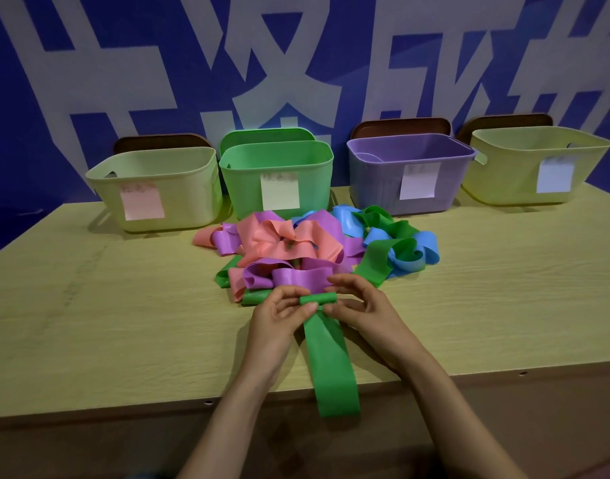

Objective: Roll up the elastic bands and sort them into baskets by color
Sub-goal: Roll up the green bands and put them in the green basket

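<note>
Both my left hand point(279, 314) and right hand point(358, 307) pinch the flat green elastic band point(331, 361); I'd roll tight, edges square.

There is only one view, from a wide-angle camera on the person's head, which faces forward and down across the wooden table point(89, 323) from its near edge. It is close to the left hand point(279, 319), the right hand point(362, 312) and the green band point(331, 368) between them. The row of baskets point(275, 160) and the blue wall point(89, 81) are farther away, at the top.
</note>
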Action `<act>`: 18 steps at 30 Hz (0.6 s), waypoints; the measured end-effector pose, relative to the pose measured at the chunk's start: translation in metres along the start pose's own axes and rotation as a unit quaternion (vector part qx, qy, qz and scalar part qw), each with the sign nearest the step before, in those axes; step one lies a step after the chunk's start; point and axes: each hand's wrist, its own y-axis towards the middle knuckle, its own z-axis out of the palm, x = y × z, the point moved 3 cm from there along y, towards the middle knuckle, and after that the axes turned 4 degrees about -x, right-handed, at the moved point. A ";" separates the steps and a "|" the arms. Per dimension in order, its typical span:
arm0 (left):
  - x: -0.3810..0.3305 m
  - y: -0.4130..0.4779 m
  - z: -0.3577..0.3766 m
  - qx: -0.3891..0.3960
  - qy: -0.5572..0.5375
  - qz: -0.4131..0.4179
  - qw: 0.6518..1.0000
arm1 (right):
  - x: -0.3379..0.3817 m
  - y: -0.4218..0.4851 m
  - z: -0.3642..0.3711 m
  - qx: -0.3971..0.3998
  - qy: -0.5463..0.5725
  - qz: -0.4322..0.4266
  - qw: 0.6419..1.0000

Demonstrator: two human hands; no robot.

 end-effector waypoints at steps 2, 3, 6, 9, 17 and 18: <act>-0.001 -0.001 0.000 0.002 -0.005 0.003 1.000 | -0.001 0.000 0.001 -0.012 -0.028 -0.012 0.999; -0.002 -0.002 0.000 0.002 -0.011 0.004 1.000 | 0.000 0.001 0.002 -0.014 -0.031 -0.016 0.999; -0.003 -0.002 0.001 0.007 -0.025 0.009 1.000 | -0.001 0.002 0.003 0.008 -0.016 -0.020 1.000; -0.003 -0.001 0.002 0.018 -0.033 0.001 0.999 | 0.000 0.002 0.000 0.008 0.011 -0.017 1.000; 0.001 0.001 0.003 0.036 -0.016 -0.025 0.999 | -0.001 0.001 -0.001 -0.008 0.065 -0.003 0.998; 0.001 0.001 0.003 0.033 -0.022 -0.026 0.999 | -0.001 0.001 -0.002 -0.007 0.067 -0.005 0.998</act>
